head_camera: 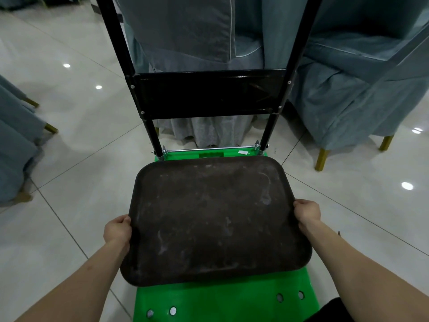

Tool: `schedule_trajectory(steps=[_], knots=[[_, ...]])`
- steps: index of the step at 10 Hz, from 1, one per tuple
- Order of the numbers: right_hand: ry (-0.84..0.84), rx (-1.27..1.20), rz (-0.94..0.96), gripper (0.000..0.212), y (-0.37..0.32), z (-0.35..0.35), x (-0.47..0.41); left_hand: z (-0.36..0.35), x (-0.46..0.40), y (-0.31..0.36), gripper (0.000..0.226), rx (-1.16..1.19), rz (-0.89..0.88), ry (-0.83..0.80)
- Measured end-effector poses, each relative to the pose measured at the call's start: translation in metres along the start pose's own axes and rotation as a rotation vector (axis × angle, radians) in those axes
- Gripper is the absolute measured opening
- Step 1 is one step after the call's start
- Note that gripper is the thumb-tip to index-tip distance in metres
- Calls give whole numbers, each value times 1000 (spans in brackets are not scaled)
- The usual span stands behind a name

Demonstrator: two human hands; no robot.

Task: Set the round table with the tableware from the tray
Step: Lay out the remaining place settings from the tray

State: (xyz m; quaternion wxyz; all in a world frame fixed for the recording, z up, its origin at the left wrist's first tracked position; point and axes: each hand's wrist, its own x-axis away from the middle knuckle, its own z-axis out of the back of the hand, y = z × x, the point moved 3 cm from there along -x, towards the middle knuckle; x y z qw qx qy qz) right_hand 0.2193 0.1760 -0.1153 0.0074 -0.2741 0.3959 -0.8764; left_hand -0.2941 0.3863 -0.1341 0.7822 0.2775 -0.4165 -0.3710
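1. Head view: the left hand (pixel 118 231) is gripping the left rim of the tray (pixel 213 219). Its fingers are curling under the edge, and the thumb is lying against the rim on top.
2. The right hand (pixel 307 213) is gripping the right rim in the same way, its grip closing round the edge, with the knuckles facing up and the fingertips hidden below the tray.
3. Both forearms are reaching forward and inward from the lower corners of the view, bare to the elbow, with the wrists roughly straight. The left hand is sitting a little nearer the camera than the right.
4. The tray is dark brown, rectangular with rounded corners, and its scuffed surface is carrying nothing. It is lying slightly skewed over the cart (pixel 222 300), whose green deck is showing in front of the tray's near edge and in a thin strip behind its far edge. Whether the tray is resting on the deck or being held just above it, I cannot tell.
5. The cart's handle (pixel 206 94) is rising at the far end: two black posts joined by a wide black crossbar.
6. Past the handle, chairs (pixel 343 89) in blue-grey covers are standing close together, with gold legs showing beneath the fabric. More covered chairs are showing at the left edge.
7. The floor (pixel 69 159) is glossy pale tile, reflecting ceiling lights as bright spots.
8. The round table is not appearing in this view.
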Motion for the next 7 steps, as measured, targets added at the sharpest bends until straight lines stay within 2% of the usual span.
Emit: schedule_trajectory(steps=[3,5,6,7], knots=[[-8,95,69,33,-8,4,27,3,24,15,33,-191,-106,28],[-200,177,-5,41,-37,21,76,15,69,50,52,-344,-53,-125],[-266,156,-54,34,-60,41,110,27,90,67,51,-320,4,-184],[-329,73,-100,24,-100,73,163,28,64,54,80,-290,79,-282]])
